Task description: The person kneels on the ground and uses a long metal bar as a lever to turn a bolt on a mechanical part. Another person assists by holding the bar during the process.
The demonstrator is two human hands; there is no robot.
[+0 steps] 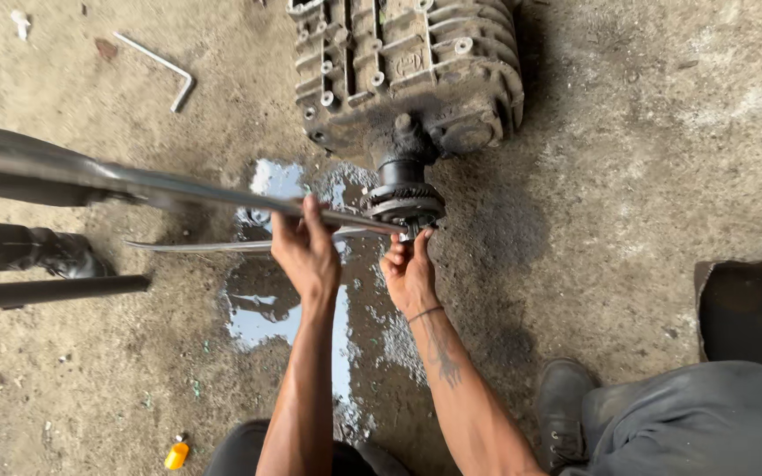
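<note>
A greasy ribbed metal gearbox housing (407,66) lies on the ground with a short shaft and a round geared hub (405,201) sticking out toward me. A long steel bar (160,185) runs from the left edge to the hub. My left hand (306,247) is closed around this bar near its tip. A thinner flat bar (213,244) lies just under it. My right hand (409,269) presses its fingers against the underside of the hub, where the bars meet it.
An oily puddle (262,308) spreads below the hub. An L-shaped hex key (162,66) lies at the upper left. A dark boot and legs of another person (55,251) stand at left. My boot (562,401) and trouser leg sit at lower right; a small yellow cap (176,455) lies below.
</note>
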